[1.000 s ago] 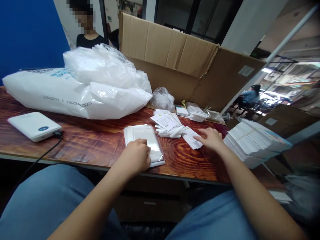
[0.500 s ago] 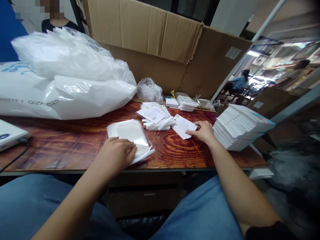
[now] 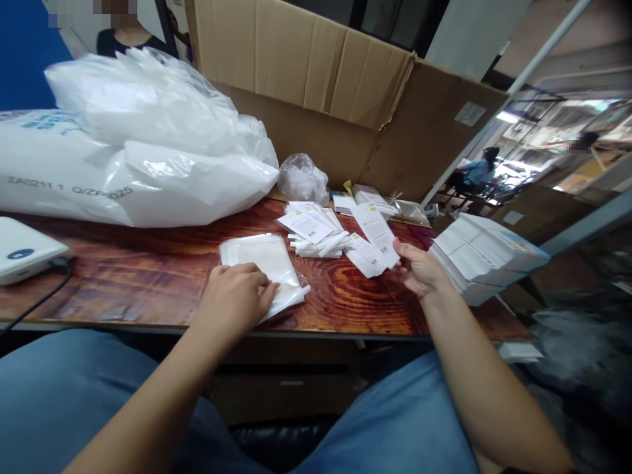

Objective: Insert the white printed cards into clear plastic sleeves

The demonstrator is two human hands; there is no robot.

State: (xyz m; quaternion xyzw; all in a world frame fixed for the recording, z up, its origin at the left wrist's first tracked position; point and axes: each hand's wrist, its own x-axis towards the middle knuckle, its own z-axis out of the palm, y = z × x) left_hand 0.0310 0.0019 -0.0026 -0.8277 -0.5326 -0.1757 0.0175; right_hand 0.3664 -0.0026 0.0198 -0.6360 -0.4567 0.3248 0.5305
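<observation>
Now the right hand [image 3: 419, 268] pinches a card [image 3: 379, 236] raised off the loose cards [image 3: 364, 255] on the tabletop [image 3: 340, 306], so one's separated; left hand [image 3: 239, 293] rests on clear bags [image 3: 261, 253], can't tell if pinching.

The cards [image 3: 378, 230] are white with yellow marks, the tabletop [image 3: 345, 303] red-brown with dark swirling grain.
</observation>
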